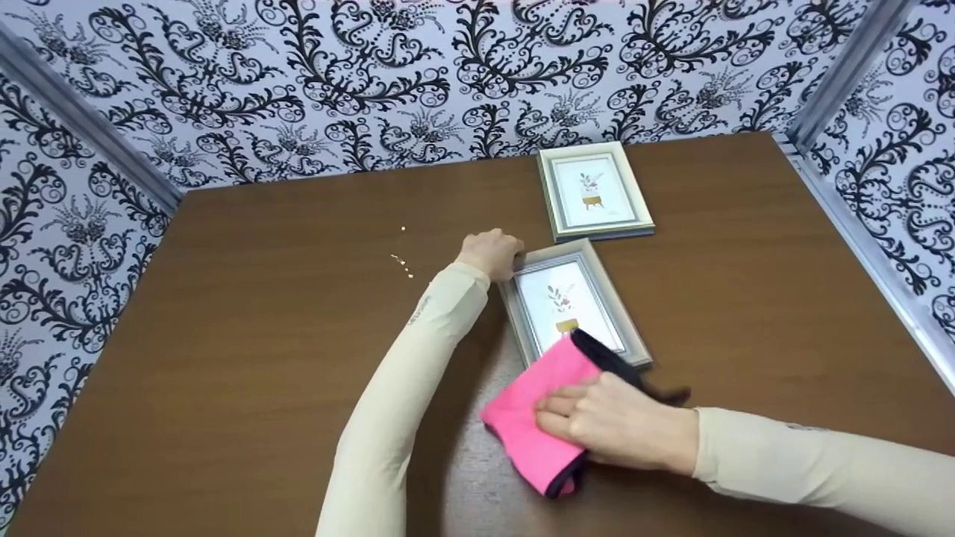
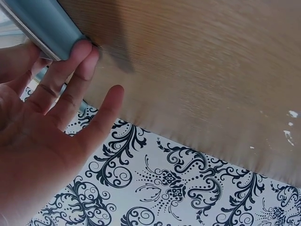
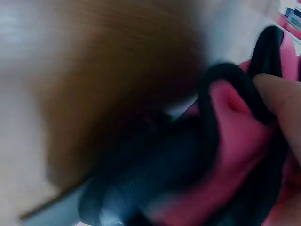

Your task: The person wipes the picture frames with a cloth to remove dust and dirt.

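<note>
A picture frame (image 1: pixel 533 328) with a plant-in-a-pot print lies at a slant on the brown table. At its far left corner my left hand (image 1: pixel 491 253) grips the edge. The left wrist view shows the thumb and first fingers of that hand (image 2: pixel 51 108) at the frame's corner (image 2: pixel 49 26), with the little finger held away. My right hand (image 1: pixel 608 421) holds a pink cloth (image 1: pixel 526 403) with black edging, which overlaps the near end of the frame. Folds of the cloth (image 3: pixel 240 127) bunch beside the thumb (image 3: pixel 282 101) in the blurred right wrist view.
A second picture frame (image 1: pixel 548 186), with a similar print, lies behind the first near the back wall. Small pale specks (image 1: pixel 403 263) dot the table (image 1: pixel 261 335) left of my left hand. Patterned walls (image 1: pixel 373 89) border the table at the back and sides.
</note>
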Action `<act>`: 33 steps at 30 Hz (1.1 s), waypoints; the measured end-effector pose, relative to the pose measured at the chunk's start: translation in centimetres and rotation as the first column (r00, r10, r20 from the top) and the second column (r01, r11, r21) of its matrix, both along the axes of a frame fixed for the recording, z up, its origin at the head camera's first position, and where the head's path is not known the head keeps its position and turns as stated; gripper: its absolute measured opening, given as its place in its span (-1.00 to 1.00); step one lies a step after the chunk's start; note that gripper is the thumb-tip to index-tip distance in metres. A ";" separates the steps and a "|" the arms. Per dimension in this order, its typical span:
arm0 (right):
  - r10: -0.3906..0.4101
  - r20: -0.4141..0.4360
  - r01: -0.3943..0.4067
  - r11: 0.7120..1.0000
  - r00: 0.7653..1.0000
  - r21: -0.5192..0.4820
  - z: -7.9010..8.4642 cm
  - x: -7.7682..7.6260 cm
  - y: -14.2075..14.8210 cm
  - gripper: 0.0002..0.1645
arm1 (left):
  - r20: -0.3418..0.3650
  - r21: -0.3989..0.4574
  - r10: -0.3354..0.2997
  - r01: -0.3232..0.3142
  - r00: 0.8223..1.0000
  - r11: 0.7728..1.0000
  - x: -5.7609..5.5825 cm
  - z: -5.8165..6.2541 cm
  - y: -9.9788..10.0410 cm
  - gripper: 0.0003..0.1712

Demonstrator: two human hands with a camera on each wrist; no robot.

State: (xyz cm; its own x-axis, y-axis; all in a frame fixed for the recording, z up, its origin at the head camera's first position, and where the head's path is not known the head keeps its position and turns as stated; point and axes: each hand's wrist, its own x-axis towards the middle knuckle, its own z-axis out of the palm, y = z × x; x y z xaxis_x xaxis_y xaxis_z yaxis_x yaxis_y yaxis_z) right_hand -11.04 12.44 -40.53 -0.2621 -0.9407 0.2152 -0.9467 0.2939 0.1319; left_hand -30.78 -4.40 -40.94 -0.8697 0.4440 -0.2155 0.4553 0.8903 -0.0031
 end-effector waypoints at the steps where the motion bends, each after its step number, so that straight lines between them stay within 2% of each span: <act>1: -0.018 0.009 0.017 1.000 1.000 0.008 0.4 -0.2 0.0 -0.59 | -0.001 0.004 -0.002 0.002 1.000 1.000 0.0 0.1 0.1 -0.72; 3: -0.060 0.039 0.059 0.997 0.997 0.041 0.9 -0.8 0.3 -0.59 | -0.004 0.011 -0.002 0.002 1.000 1.000 0.1 0.4 0.2 -0.74; 6: -0.120 0.106 0.111 0.990 0.987 0.084 0.5 -2.1 0.7 -0.56 | -0.001 0.008 -0.010 0.010 1.000 1.000 0.0 0.9 0.4 -0.76; 11: -0.133 0.232 0.135 0.991 0.964 0.008 -0.3 -4.3 0.5 -0.50 | 0.021 -0.022 -0.043 0.044 0.999 0.999 -0.2 1.3 0.6 -0.74; 14: -0.138 0.301 0.149 0.989 0.944 -0.011 -0.1 -6.0 -0.1 -0.48 | 0.038 -0.051 -0.054 0.056 0.998 0.997 -0.4 1.4 0.5 -0.74; 17: -0.176 0.354 0.177 0.984 0.918 0.029 0.3 -7.9 -0.8 -0.49 | 0.048 -0.063 -0.065 0.068 0.997 0.996 -0.6 1.3 0.4 -0.77; 21: -0.248 0.419 0.233 0.968 0.873 0.089 0.7 -10.1 -1.7 -0.47 | 0.051 -0.043 -0.074 0.076 0.996 0.996 -0.7 1.2 0.3 -0.81; 24: -0.270 0.434 0.246 0.963 0.859 0.112 0.7 -11.1 -2.1 -0.49 | 0.048 -0.027 -0.073 0.075 0.996 0.997 -0.8 1.1 0.1 -0.85; 25: -0.272 0.434 0.245 0.962 0.859 0.117 0.7 -11.2 -2.1 -0.50 | 0.045 -0.025 -0.073 0.074 0.996 0.997 -0.8 1.0 0.1 -0.86; 28: -0.248 0.406 0.215 0.969 0.880 0.126 0.7 -10.9 -1.8 -0.52 | 0.038 -0.028 -0.076 0.077 0.996 0.997 -0.8 0.9 0.0 -0.86; 33: -0.140 0.348 0.098 0.986 0.927 0.137 1.1 -8.5 -0.6 -0.52 | 0.042 -0.049 -0.078 0.080 0.996 0.996 -0.8 1.1 0.0 -0.82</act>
State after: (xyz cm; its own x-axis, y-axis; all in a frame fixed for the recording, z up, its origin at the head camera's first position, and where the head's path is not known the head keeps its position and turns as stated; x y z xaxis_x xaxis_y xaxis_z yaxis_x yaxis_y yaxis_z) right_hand -19.53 11.87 -39.39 -0.4130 -0.9105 -0.0203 -0.8965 0.4103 -0.1673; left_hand -31.55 -4.44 -39.81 -0.8227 0.4987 -0.2730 0.5249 0.8507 -0.0279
